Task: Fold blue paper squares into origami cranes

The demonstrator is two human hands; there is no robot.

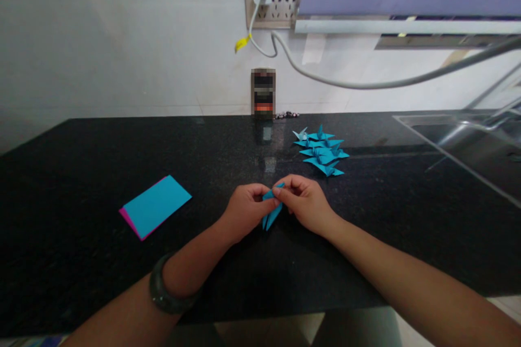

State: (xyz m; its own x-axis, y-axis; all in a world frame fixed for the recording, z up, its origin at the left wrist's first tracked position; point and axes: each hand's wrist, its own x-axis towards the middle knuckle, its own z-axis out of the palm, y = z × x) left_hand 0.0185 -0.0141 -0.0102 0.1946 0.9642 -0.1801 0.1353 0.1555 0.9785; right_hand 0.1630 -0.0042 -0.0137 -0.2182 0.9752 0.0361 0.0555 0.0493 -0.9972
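Left hand [245, 210] and right hand [308, 201] pinch part-folded paper [274, 216] mid-frame; cranes [321, 154] centre-right look finished, sheets [157, 205] at left unfolded.

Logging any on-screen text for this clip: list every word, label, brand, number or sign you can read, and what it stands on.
No readable text anywhere.
Phone-like object against the wall: pixelated, unreadable.
Yellow tag on the white cable: too small and blurred to read.
Socket panel: no legible marking.
Paper stack, folded blue paper, paper cranes: no lettering visible.
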